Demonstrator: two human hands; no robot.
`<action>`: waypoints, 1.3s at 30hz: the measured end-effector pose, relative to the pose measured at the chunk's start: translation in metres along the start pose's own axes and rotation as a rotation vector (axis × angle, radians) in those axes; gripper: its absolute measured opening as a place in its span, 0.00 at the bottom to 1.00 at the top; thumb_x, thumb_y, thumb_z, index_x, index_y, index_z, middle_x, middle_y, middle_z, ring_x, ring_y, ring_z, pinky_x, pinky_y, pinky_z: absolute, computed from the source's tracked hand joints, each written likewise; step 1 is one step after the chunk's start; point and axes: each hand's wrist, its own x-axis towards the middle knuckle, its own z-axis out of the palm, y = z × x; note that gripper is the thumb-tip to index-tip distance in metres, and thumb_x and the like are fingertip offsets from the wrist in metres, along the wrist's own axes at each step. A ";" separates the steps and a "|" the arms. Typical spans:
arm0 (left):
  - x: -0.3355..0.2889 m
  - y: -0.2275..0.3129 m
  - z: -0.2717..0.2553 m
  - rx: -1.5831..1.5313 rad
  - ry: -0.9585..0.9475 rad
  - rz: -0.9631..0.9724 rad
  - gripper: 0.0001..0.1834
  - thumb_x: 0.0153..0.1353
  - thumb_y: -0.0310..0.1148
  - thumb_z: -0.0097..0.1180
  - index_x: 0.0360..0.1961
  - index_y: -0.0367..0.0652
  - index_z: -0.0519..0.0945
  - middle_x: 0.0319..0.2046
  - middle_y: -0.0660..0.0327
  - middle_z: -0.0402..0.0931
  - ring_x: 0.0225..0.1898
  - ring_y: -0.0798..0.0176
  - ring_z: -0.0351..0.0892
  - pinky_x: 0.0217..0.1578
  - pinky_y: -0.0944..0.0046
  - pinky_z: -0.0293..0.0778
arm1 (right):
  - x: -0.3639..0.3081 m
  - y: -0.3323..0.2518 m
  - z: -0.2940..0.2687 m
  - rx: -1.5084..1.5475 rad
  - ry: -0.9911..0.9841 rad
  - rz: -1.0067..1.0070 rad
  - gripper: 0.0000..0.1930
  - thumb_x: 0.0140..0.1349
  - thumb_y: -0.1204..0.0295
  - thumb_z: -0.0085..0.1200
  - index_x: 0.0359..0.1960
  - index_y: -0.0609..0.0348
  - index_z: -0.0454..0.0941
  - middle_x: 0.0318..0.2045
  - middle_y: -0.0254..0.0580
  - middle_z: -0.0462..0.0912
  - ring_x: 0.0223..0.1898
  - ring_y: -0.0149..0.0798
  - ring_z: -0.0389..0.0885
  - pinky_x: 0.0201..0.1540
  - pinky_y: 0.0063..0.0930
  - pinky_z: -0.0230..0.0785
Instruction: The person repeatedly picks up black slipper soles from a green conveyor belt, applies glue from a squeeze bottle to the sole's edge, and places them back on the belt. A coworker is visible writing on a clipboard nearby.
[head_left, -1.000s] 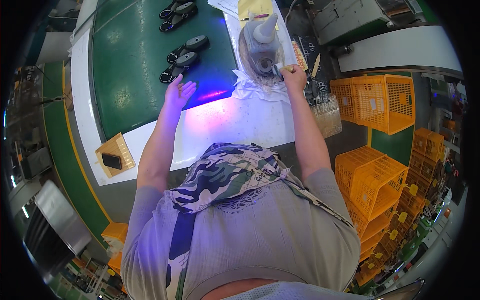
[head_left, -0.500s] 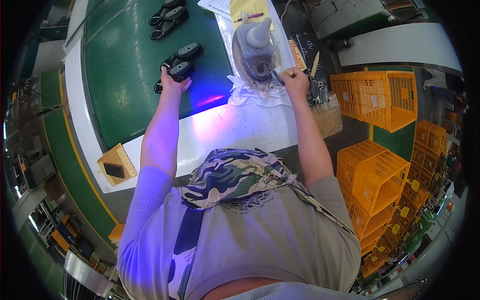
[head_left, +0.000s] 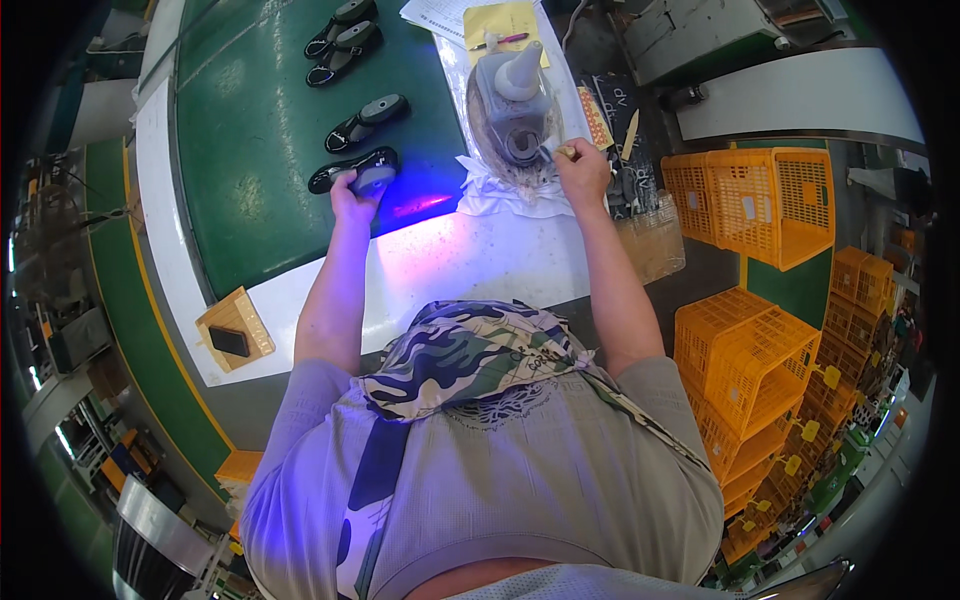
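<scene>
The left hand (head_left: 355, 205) is clamped on a black shoe (head_left: 362, 162), which lies just beyond its palm; the right hand (head_left: 583, 176) pinches a small tool (head_left: 566, 152) at its fingertips, beside the grey bottle (head_left: 513, 104) to its left.

The left arm (head_left: 330, 300) and right arm (head_left: 625, 290) stretch forward over the near edge of the bench (head_left: 500, 255), bare and slightly converging, elbows nearly straight. The left hand (head_left: 356, 203) lies well in from that edge, its thumb (head_left: 345, 181) and fingers curled in a grip. The right hand (head_left: 582, 172) reaches slightly farther, beside the bench's right edge, angled leftward, its fingers (head_left: 566, 154) pinched together.
</scene>
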 end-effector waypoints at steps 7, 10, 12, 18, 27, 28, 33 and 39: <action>-0.072 0.012 -0.046 -0.057 -0.378 -0.053 0.28 0.52 0.30 0.53 0.58 0.41 0.68 0.55 0.50 0.72 0.57 0.44 0.72 0.59 0.39 0.68 | -0.007 0.001 0.001 -0.075 -0.026 -0.002 0.09 0.46 0.67 0.63 0.29 0.54 0.83 0.25 0.46 0.82 0.28 0.48 0.82 0.34 0.38 0.72; -0.119 0.021 -0.038 -0.046 -0.566 -0.046 0.30 0.54 0.36 0.56 0.61 0.45 0.68 0.56 0.51 0.73 0.59 0.46 0.71 0.62 0.40 0.65 | -0.004 -0.005 -0.007 -0.179 0.050 -0.097 0.08 0.46 0.67 0.63 0.29 0.53 0.82 0.27 0.47 0.82 0.32 0.52 0.82 0.36 0.42 0.73; -0.133 0.022 -0.044 0.020 -0.444 -0.036 0.29 0.58 0.40 0.57 0.60 0.45 0.68 0.56 0.53 0.73 0.59 0.49 0.71 0.63 0.43 0.64 | -0.004 -0.012 -0.002 -0.147 0.108 -0.246 0.09 0.47 0.66 0.63 0.29 0.53 0.82 0.28 0.47 0.82 0.33 0.52 0.82 0.37 0.43 0.73; -0.156 0.011 -0.066 0.054 -0.411 -0.027 0.28 0.60 0.36 0.56 0.60 0.40 0.68 0.58 0.52 0.72 0.60 0.49 0.71 0.65 0.47 0.62 | -0.016 -0.009 0.023 -0.147 0.047 -0.157 0.09 0.47 0.65 0.63 0.30 0.50 0.83 0.29 0.46 0.83 0.33 0.52 0.82 0.36 0.46 0.72; -0.200 0.017 -0.067 0.039 -0.466 0.010 0.29 0.53 0.29 0.61 0.58 0.40 0.70 0.55 0.55 0.75 0.59 0.51 0.72 0.66 0.48 0.61 | -0.017 -0.011 0.014 -0.362 0.171 -0.411 0.05 0.47 0.69 0.61 0.28 0.48 0.81 0.28 0.42 0.80 0.35 0.48 0.79 0.37 0.47 0.65; -0.202 0.017 -0.066 0.051 -0.453 0.017 0.29 0.53 0.29 0.61 0.58 0.40 0.70 0.54 0.55 0.75 0.59 0.51 0.72 0.66 0.49 0.61 | -0.022 -0.014 0.015 -0.391 0.174 -0.477 0.05 0.46 0.70 0.61 0.27 0.48 0.81 0.28 0.41 0.80 0.35 0.48 0.79 0.38 0.46 0.64; -0.215 0.013 -0.062 0.060 -0.432 0.081 0.27 0.53 0.27 0.60 0.56 0.41 0.71 0.50 0.57 0.76 0.55 0.54 0.74 0.63 0.53 0.66 | -0.049 -0.018 0.011 -0.478 0.099 -0.680 0.07 0.42 0.71 0.63 0.25 0.48 0.79 0.29 0.37 0.77 0.36 0.45 0.76 0.40 0.43 0.60; -0.228 0.012 -0.045 0.191 -0.427 0.125 0.28 0.51 0.29 0.64 0.55 0.40 0.71 0.49 0.57 0.76 0.52 0.56 0.76 0.59 0.55 0.70 | -0.047 -0.026 0.015 -0.486 0.146 -0.695 0.06 0.44 0.71 0.61 0.26 0.48 0.79 0.30 0.38 0.77 0.37 0.45 0.76 0.40 0.44 0.60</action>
